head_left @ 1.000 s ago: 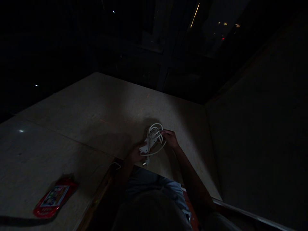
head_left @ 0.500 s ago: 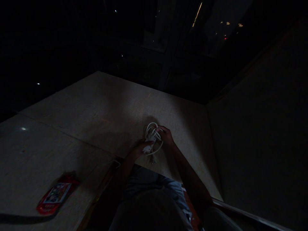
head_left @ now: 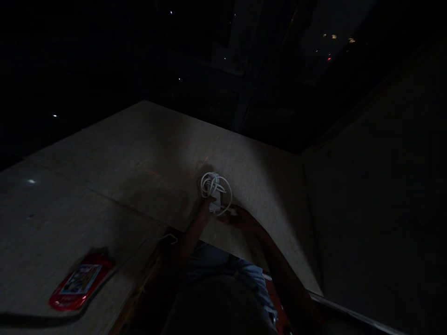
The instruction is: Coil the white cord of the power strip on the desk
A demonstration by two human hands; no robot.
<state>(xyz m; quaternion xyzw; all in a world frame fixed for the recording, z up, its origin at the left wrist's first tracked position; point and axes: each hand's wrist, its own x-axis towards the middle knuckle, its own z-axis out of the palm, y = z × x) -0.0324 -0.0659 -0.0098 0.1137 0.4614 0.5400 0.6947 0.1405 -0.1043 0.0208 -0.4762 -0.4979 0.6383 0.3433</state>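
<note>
A white power strip (head_left: 216, 195), long and narrow by its look, is held up over the pale tabletop in the dim light. Its white cord (head_left: 231, 193) lies in loose loops over and beside the far end. My left hand (head_left: 206, 209) is closed around the near end, thumb on top. Lower right of the strip, my right hand (head_left: 240, 217) has its fingers closed at the near side of the big cord loop, with a small pale piece showing between them. Darkness hides the finger detail and the strip's face.
A red packet (head_left: 80, 281) with a picture label lies on the tabletop (head_left: 115, 135) at lower left. A thin cable (head_left: 150, 239) runs past it to the table's inner edge. A wall (head_left: 370, 200) rises on the right. Dark glass with small lights is beyond the far edge.
My right hand has moved from the upper loops down toward me, to the strip's near end. The strip has turned and its coils have shifted slightly left, showing more of the white body.
</note>
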